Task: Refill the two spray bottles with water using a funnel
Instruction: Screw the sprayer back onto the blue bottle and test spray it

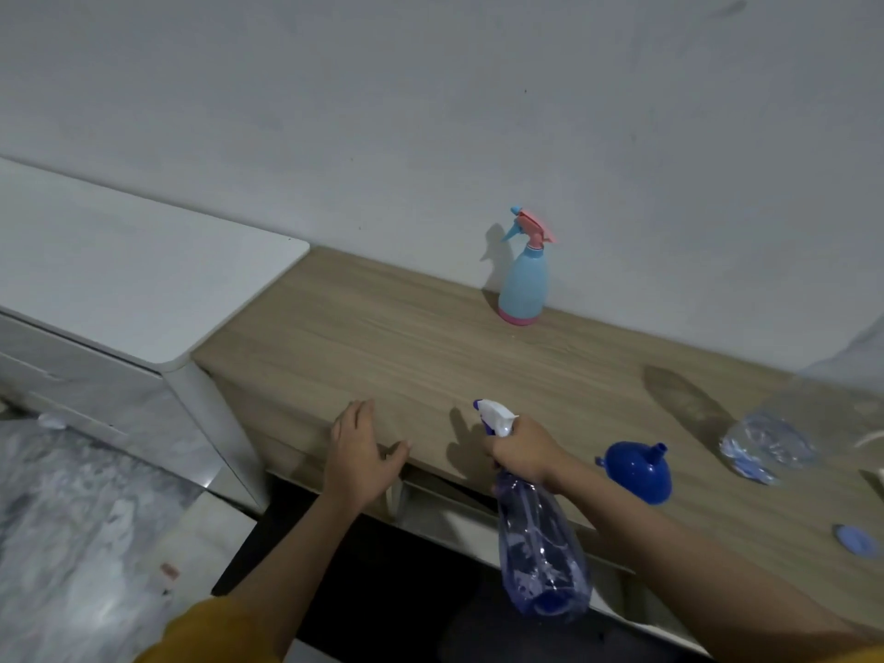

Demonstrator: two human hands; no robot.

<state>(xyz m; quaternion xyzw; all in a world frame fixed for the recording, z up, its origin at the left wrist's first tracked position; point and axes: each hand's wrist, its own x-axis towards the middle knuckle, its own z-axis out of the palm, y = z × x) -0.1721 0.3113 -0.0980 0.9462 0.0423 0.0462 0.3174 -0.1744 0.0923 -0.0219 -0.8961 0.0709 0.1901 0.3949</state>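
Note:
My right hand (524, 449) grips the neck of a clear purple spray bottle (540, 543) with a white and purple trigger head, holding it in the air off the front edge of the wooden table (382, 337). My left hand (359, 452) rests open on that front edge, fingers spread. A light blue spray bottle (524, 279) with a pink base and pink trigger stands upright at the back by the wall. A blue funnel (638, 471) lies on the table, spout up, right of my right hand.
A large clear water bottle (784, 433) lies on its side at the table's right, with a blue cap (854, 540) near the front edge. A white cabinet (119, 289) adjoins the table on the left. The wall runs close behind.

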